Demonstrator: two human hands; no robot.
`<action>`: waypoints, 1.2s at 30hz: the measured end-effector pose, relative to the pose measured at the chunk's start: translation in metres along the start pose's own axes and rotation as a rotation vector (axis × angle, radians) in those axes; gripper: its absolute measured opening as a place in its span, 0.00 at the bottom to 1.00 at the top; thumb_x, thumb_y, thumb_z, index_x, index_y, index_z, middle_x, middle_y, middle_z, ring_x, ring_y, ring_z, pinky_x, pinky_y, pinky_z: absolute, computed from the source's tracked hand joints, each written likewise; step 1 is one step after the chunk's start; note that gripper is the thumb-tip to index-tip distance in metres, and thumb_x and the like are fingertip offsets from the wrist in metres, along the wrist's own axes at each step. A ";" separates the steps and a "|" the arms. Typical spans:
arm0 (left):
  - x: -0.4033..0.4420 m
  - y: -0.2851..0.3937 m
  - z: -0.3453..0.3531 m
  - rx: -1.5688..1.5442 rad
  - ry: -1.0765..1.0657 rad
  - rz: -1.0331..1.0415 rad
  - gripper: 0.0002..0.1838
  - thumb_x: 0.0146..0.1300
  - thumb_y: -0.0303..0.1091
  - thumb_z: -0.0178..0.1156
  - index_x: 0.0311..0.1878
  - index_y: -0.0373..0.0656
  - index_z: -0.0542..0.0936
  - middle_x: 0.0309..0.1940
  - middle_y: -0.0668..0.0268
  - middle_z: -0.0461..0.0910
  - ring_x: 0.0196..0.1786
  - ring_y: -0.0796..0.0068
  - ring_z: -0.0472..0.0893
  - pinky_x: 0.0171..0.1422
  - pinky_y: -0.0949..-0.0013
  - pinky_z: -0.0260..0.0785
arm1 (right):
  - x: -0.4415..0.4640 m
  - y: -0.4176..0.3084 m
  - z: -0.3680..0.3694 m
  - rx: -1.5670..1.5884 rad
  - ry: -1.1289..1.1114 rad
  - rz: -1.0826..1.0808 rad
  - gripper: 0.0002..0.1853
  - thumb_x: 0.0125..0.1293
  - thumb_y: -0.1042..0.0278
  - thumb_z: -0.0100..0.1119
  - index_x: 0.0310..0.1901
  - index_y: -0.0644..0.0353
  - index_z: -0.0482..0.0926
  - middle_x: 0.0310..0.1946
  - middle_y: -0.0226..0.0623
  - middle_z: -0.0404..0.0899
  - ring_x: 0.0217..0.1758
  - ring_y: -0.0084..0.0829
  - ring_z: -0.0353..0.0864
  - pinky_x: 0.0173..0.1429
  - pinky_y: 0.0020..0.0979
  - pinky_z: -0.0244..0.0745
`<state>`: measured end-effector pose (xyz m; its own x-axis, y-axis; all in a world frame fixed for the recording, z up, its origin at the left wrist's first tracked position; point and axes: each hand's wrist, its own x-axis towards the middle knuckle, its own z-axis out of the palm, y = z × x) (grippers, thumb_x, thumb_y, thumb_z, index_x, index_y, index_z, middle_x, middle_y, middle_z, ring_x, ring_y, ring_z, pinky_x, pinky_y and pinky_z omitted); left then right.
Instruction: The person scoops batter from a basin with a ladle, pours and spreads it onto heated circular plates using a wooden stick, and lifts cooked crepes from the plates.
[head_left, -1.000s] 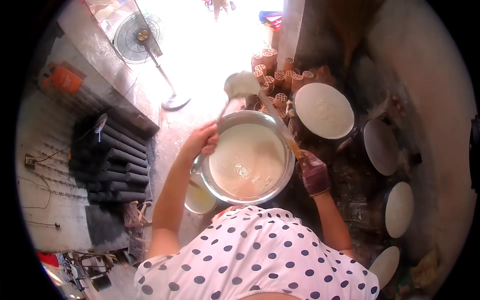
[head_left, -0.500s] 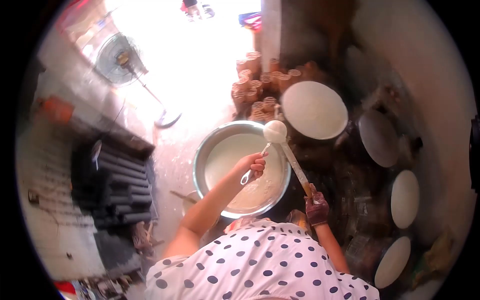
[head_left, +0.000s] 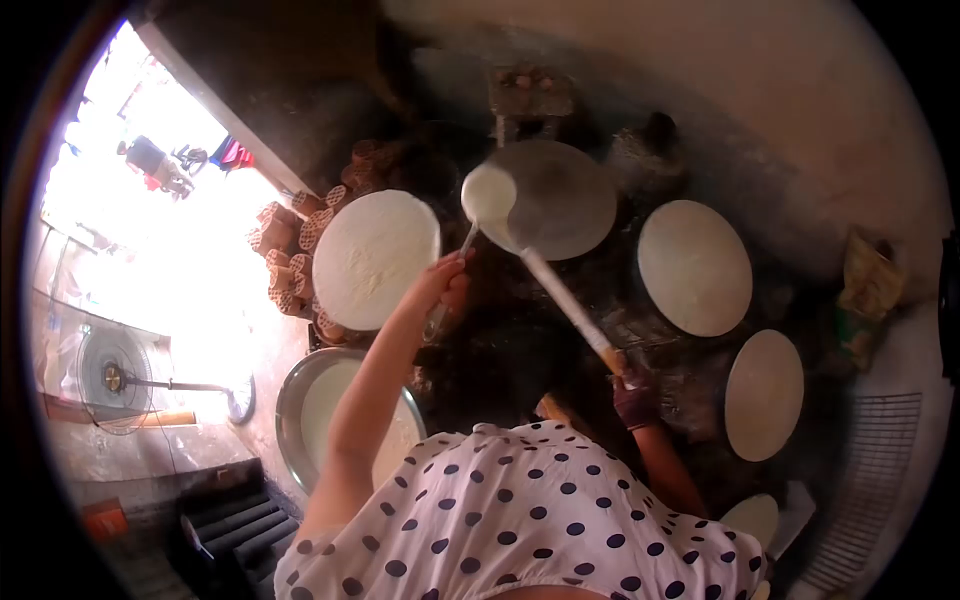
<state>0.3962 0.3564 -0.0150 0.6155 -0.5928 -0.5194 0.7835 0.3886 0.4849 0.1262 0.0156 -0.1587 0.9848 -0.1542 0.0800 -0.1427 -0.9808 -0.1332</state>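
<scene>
My left hand [head_left: 440, 285] is closed round the handle of a ladle [head_left: 489, 194], whose round bowl is filled with white batter. The bowl is over the left edge of a dark round griddle [head_left: 568, 205]. A pale streak shows beside the ladle at the griddle's edge; I cannot tell if it is batter flowing. My right hand [head_left: 636, 402], in a dark red glove, grips the brownish end of a long pale stick [head_left: 565, 300]. Its far tip reaches close to the griddle's lower left edge. To the left lies a metal basin [head_left: 287, 430] of white batter, partly hidden by my left arm.
Around me are round pans coated in white, one on the left [head_left: 377, 262] and several on the right [head_left: 695, 268]. Perforated clay-coloured cylinders [head_left: 275, 230] are stacked at left. A standing fan [head_left: 112, 375] and dark cylinders [head_left: 235, 525] are farther left.
My view has turned right, so the basin now sits lower left. The ladle and stick have moved from above the basin's rim to the dark griddle.
</scene>
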 end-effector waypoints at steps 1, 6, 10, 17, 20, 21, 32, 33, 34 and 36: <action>0.009 0.002 0.029 0.476 0.087 0.168 0.19 0.72 0.33 0.44 0.64 0.42 0.66 0.17 0.72 0.64 0.14 0.82 0.64 0.16 0.79 0.56 | 0.013 0.017 -0.004 0.015 0.041 0.107 0.27 0.60 0.59 0.59 0.63 0.43 0.70 0.42 0.47 0.78 0.42 0.47 0.79 0.47 0.42 0.76; 0.141 0.009 0.091 0.580 -0.025 0.169 0.21 0.73 0.35 0.43 0.66 0.43 0.63 0.17 0.75 0.62 0.12 0.83 0.60 0.16 0.76 0.56 | 0.114 0.065 -0.066 0.273 0.286 0.205 0.24 0.60 0.64 0.60 0.61 0.43 0.74 0.41 0.43 0.79 0.40 0.44 0.81 0.45 0.37 0.77; 0.244 -0.002 0.112 0.068 0.031 -0.213 0.14 0.71 0.33 0.46 0.57 0.45 0.66 0.18 0.75 0.64 0.14 0.84 0.61 0.16 0.78 0.56 | 0.190 0.087 -0.034 0.303 0.380 0.132 0.24 0.60 0.64 0.60 0.60 0.44 0.74 0.37 0.40 0.79 0.38 0.43 0.81 0.43 0.39 0.77; 0.337 -0.016 0.075 0.657 0.077 0.038 0.06 0.66 0.32 0.50 0.35 0.42 0.73 0.21 0.64 0.72 0.17 0.71 0.70 0.21 0.66 0.66 | 0.209 0.075 0.002 0.487 0.284 0.376 0.16 0.61 0.58 0.56 0.50 0.52 0.80 0.42 0.43 0.81 0.40 0.47 0.81 0.47 0.39 0.77; 0.331 -0.002 0.087 0.971 0.106 0.061 0.09 0.65 0.34 0.51 0.41 0.41 0.76 0.29 0.60 0.79 0.26 0.67 0.77 0.29 0.63 0.71 | 0.239 0.041 0.033 0.540 0.139 0.585 0.20 0.63 0.53 0.53 0.54 0.52 0.78 0.50 0.45 0.79 0.49 0.50 0.79 0.53 0.43 0.74; 0.330 0.001 0.088 1.107 0.133 0.101 0.09 0.65 0.34 0.51 0.42 0.41 0.76 0.29 0.60 0.79 0.26 0.66 0.77 0.29 0.63 0.71 | 0.257 0.018 0.024 0.544 -0.121 0.666 0.22 0.64 0.52 0.52 0.57 0.51 0.77 0.52 0.46 0.78 0.52 0.50 0.78 0.55 0.44 0.73; 0.332 0.020 0.043 1.469 0.427 0.416 0.15 0.64 0.36 0.52 0.53 0.46 0.78 0.32 0.61 0.82 0.32 0.65 0.80 0.34 0.63 0.70 | 0.291 -0.038 0.132 0.541 0.138 0.823 0.29 0.61 0.41 0.55 0.56 0.54 0.79 0.31 0.39 0.83 0.40 0.33 0.82 0.48 0.32 0.77; 0.337 0.018 0.036 1.490 0.442 0.453 0.16 0.65 0.36 0.51 0.54 0.46 0.77 0.33 0.60 0.82 0.33 0.63 0.79 0.34 0.62 0.70 | 0.310 -0.044 0.104 0.535 0.128 0.812 0.29 0.61 0.41 0.55 0.56 0.54 0.79 0.31 0.39 0.83 0.40 0.33 0.82 0.48 0.32 0.77; 0.345 0.017 0.020 1.499 0.435 0.519 0.17 0.65 0.36 0.51 0.56 0.46 0.76 0.34 0.59 0.81 0.34 0.62 0.79 0.35 0.61 0.70 | 0.328 -0.054 0.048 0.810 -0.082 0.899 0.27 0.62 0.43 0.55 0.55 0.54 0.79 0.28 0.37 0.81 0.34 0.30 0.80 0.41 0.31 0.77; 0.381 0.013 -0.042 1.557 0.343 0.844 0.19 0.66 0.36 0.49 0.59 0.46 0.73 0.36 0.57 0.81 0.35 0.59 0.78 0.37 0.60 0.69 | 0.335 -0.037 0.062 1.193 -0.200 0.967 0.23 0.62 0.50 0.57 0.53 0.55 0.81 0.22 0.32 0.77 0.19 0.24 0.74 0.26 0.33 0.72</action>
<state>0.6445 0.1647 -0.2361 0.9104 -0.3714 0.1822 -0.3833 -0.5920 0.7089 0.4678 0.0075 -0.1883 0.5777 -0.5382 -0.6137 -0.6473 0.1559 -0.7461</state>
